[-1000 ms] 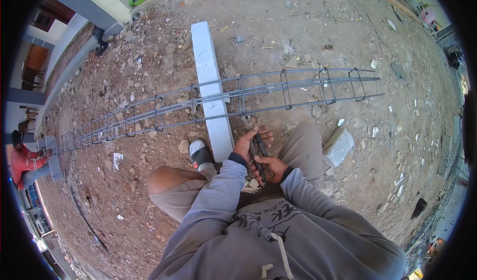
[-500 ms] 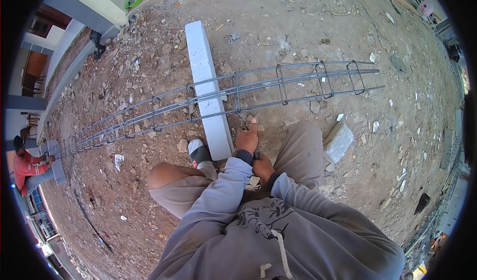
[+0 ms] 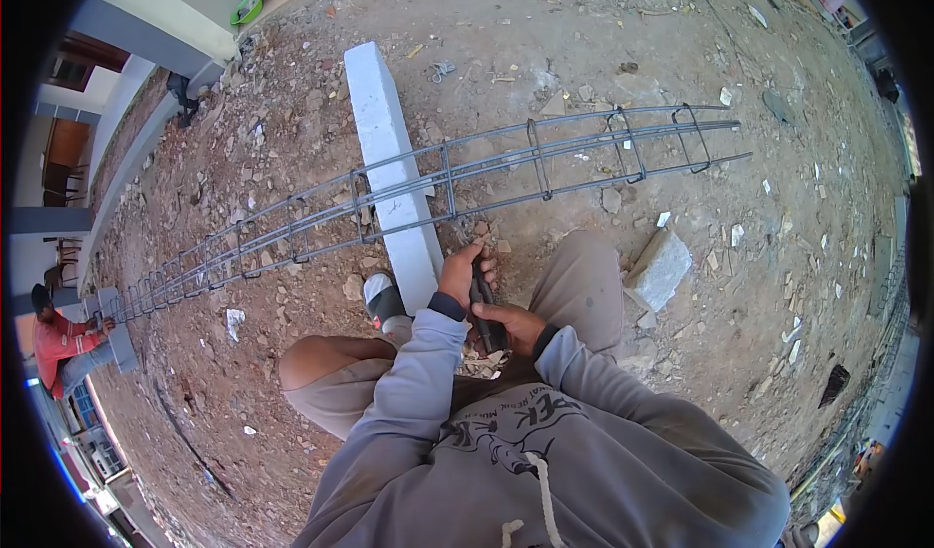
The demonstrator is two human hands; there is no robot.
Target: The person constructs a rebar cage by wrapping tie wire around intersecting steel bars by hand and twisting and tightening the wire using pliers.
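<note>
Between my knees, a dark hand tool point(image 3: 483, 295), which looks like pliers, is held upright. My left hand point(image 3: 461, 274) is closed round its upper end, with fingertips showing on the far side. My right hand point(image 3: 518, 326) grips its lower part, thumb laid across it. Just beyond my hands a long steel rebar cage point(image 3: 538, 161) with square ties runs from far left to right. It rests across a long pale block point(image 3: 377, 110). Neither hand touches the cage.
A person in red point(image 3: 64, 339) crouches at the cage's far left end, beside a grey block point(image 3: 123, 346). A broken pale block point(image 3: 660, 270) lies right of my knee. Rubble covers the ground. A green basin point(image 3: 247, 8) stands at the upper left.
The view has shifted slightly. My left hand had its index finger pointing out half a second ago; now it is curled round the tool, which shows again between both hands.
</note>
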